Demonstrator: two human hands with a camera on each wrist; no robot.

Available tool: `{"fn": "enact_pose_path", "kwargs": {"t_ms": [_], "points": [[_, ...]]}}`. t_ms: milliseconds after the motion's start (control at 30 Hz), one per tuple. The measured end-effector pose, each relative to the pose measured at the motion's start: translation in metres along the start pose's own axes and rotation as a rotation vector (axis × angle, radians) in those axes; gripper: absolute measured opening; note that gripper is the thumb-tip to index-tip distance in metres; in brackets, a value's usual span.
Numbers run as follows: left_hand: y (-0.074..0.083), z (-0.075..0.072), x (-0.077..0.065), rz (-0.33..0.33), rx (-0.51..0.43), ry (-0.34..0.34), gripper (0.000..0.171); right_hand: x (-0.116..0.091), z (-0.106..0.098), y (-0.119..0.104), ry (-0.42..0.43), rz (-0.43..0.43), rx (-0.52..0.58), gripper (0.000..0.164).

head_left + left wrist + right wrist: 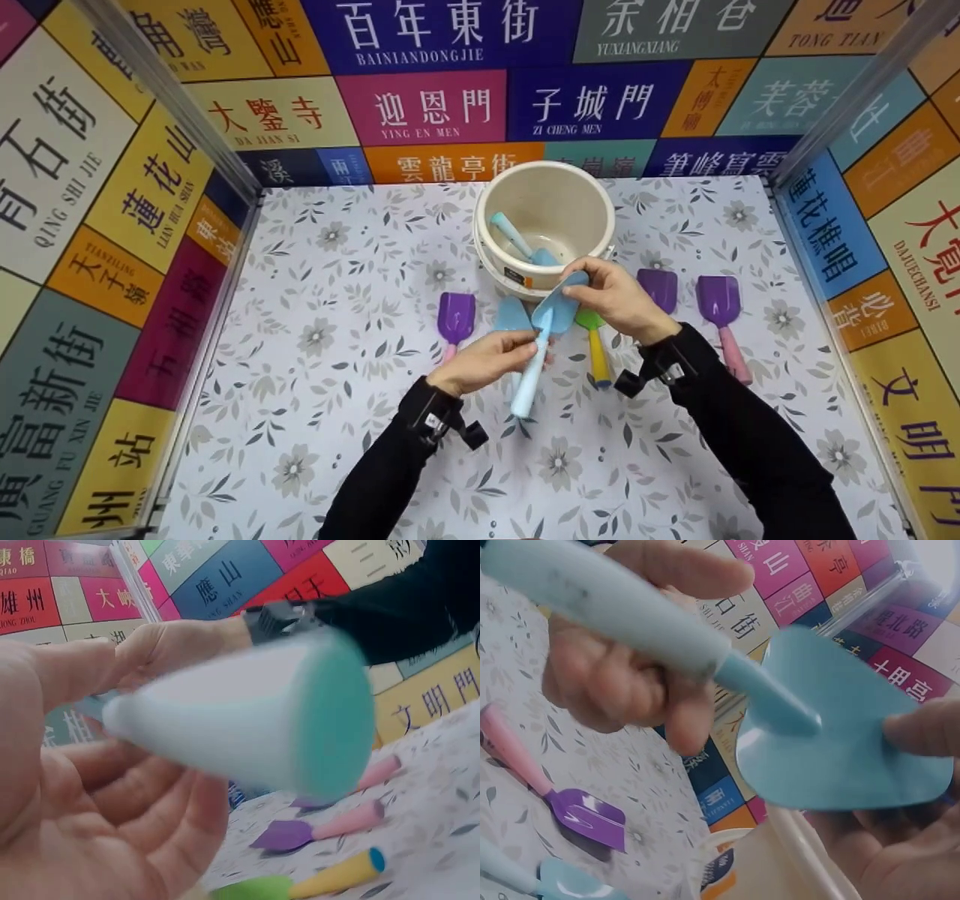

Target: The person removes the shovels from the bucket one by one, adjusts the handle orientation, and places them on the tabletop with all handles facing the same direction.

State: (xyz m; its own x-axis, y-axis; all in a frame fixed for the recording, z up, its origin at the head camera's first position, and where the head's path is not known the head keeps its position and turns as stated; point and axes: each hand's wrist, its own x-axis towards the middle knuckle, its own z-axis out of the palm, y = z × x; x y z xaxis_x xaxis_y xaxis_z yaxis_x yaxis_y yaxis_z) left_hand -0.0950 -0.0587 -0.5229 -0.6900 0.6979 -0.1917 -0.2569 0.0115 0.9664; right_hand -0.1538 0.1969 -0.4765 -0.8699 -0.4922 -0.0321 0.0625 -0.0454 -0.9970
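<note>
My right hand (622,300) pinches the blade of a light blue toy shovel (817,757), its thumb pressed on the blade face in the right wrist view. The shovel's pale handle (217,709) points toward my body. Beside that handle is my left hand (491,360), thumb spread away and fingers loosely bent behind it in the right wrist view. Under the hands, another light blue shovel (512,315) lies on the patterned table, partly hidden. A cream bucket (487,259) stands just beyond, with a light blue shovel (514,234) leaning inside.
One purple shovel (456,319) lies left of the hands. Right of them are a green shovel with a yellow handle (598,360), a purple shovel (658,291) partly behind my right hand, and a purple shovel with a pink handle (731,345). Lettered panels (442,105) wall the table.
</note>
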Motion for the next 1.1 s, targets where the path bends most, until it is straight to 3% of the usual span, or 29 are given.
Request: {"fn": "enact_pose_path", "kwargs": {"t_ms": [167, 300, 400, 500, 600, 700, 767, 900, 1100], "points": [[0.010, -0.002, -0.009, 0.077, 0.314, 0.270, 0.051, -0.005, 0.003, -0.003, 0.229, 0.082, -0.024, 0.023], [0.016, 0.004, -0.018, 0.248, 0.578, 0.450, 0.049, -0.009, 0.007, 0.000, 0.347, 0.092, -0.046, 0.019], [0.015, 0.013, -0.021, 0.390, 0.890, 0.570, 0.051, -0.012, 0.012, 0.003, 0.406, 0.094, -0.094, 0.017], [0.010, 0.021, -0.021, 0.475, 1.202, 0.663, 0.056, -0.014, 0.018, 0.007, 0.460, 0.093, -0.133, 0.017], [0.003, 0.026, -0.017, 0.482, 1.456, 0.722, 0.057, -0.015, 0.024, 0.012, 0.497, 0.093, -0.153, 0.016], [-0.004, 0.028, -0.014, 0.426, 1.644, 0.755, 0.057, -0.015, 0.029, 0.016, 0.513, 0.097, -0.147, 0.016], [-0.008, 0.028, -0.012, 0.382, 1.717, 0.757, 0.055, -0.016, 0.032, 0.017, 0.510, 0.109, -0.152, 0.016], [-0.014, 0.027, -0.008, 0.328, 1.746, 0.742, 0.050, -0.018, 0.035, 0.019, 0.514, 0.121, -0.158, 0.016], [-0.017, 0.026, -0.004, 0.347, 1.730, 0.751, 0.033, -0.018, 0.037, 0.020, 0.527, 0.136, -0.111, 0.016]]}}
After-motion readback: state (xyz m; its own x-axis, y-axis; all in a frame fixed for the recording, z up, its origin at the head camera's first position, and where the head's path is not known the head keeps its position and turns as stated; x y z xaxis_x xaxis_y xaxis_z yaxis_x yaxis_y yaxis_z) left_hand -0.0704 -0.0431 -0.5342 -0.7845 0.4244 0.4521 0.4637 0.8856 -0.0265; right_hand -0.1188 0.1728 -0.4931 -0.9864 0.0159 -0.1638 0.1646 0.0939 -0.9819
